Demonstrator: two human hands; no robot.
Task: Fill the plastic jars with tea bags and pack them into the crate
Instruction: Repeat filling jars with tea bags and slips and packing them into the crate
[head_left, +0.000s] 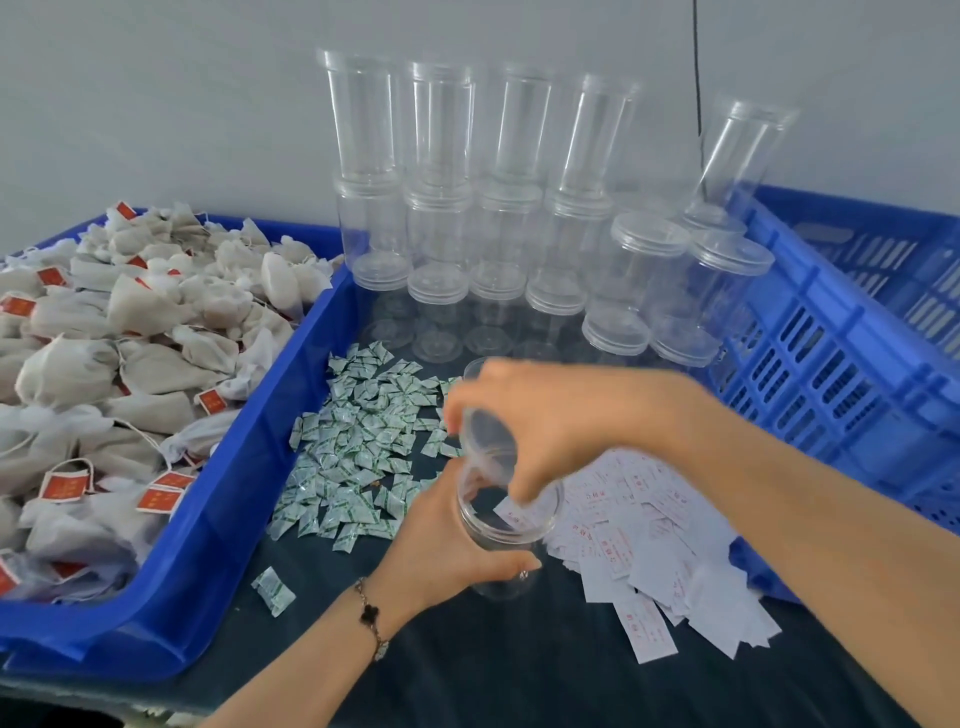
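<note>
The left hand grips an upright open jar on the tabletop; the right hand holds its lid with curled fingers, tilted above the mouth. Jar contains one paper slip only. Tea bags fill the tray at left, nearer the left hand. The crate stands at right

Tray, far left on the table: held heaped tea bags. Sachets: loose on the table, just right of the tray. Slips: piled right of the sachets, touching the crate, which stood far right. Jars: stacked at the back by the wall, between tray and crate. Open jar: before the stack, between sachets and slips.
</note>
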